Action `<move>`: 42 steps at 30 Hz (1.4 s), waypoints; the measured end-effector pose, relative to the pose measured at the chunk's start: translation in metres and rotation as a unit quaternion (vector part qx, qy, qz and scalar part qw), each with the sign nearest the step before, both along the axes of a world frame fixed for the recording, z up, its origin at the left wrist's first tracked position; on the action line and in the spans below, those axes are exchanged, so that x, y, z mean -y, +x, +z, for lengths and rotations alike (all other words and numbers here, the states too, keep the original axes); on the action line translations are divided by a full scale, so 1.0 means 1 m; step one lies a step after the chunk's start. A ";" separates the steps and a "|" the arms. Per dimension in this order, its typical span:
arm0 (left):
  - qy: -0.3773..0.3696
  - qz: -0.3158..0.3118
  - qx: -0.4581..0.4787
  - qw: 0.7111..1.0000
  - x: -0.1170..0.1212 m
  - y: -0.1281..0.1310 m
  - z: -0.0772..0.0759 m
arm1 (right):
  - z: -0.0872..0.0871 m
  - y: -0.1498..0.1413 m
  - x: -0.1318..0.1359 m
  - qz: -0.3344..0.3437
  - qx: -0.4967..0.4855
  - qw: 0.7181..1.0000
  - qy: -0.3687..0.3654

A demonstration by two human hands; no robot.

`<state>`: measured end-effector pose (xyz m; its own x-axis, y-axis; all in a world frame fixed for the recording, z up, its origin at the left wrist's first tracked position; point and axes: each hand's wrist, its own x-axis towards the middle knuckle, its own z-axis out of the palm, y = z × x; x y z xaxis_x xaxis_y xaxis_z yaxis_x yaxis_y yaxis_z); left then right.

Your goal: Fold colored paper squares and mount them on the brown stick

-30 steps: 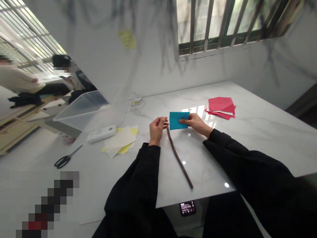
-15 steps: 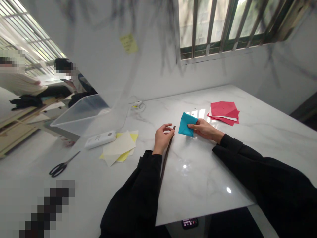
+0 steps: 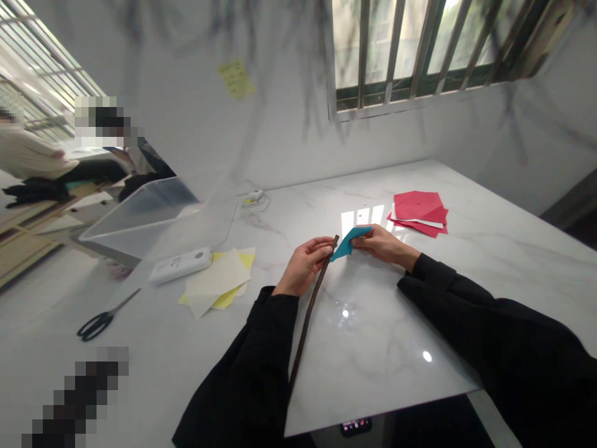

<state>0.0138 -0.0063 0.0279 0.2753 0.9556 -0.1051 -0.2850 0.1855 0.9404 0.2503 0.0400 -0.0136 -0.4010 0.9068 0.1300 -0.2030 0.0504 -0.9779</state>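
Note:
My left hand [image 3: 304, 266] is closed round the upper end of a long thin brown stick [image 3: 308, 318], which slants down toward my left sleeve. My right hand [image 3: 383, 242] pinches a small teal paper sheet [image 3: 349, 241] by its right edge, holding it nearly flat just above the white marble table [image 3: 373, 323]. The paper's left corner meets the stick's top end, between my two hands.
A stack of red paper sheets [image 3: 420, 211] lies to the right. Yellow and cream sheets [image 3: 218, 284], a white remote-like device [image 3: 181, 265] and black scissors [image 3: 100, 320] lie to the left. A clear plastic bin [image 3: 149, 214] stands behind them. Other people sit at the far left.
My right hand has tilted the teal paper flat and brought it left against the stick's tip. My left hand has swung the stick's lower end toward my left sleeve.

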 end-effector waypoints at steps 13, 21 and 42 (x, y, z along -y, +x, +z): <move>-0.001 -0.069 -0.025 0.997 0.007 0.003 0.009 | 0.012 0.005 0.004 0.021 0.049 0.996 0.072; 0.008 -0.086 -0.027 0.996 0.011 0.004 0.014 | 0.013 0.005 0.004 0.039 0.038 0.995 0.079; 0.033 -0.088 -0.038 0.995 0.011 0.003 0.016 | 0.017 0.001 0.012 0.005 0.077 0.994 0.073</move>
<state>0.0168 -0.0170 0.0435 0.4324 0.8989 -0.0708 -0.1815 0.1637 0.9697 0.2511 0.0283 0.0031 -0.4358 0.8786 0.1955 -0.0526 0.1919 -0.9800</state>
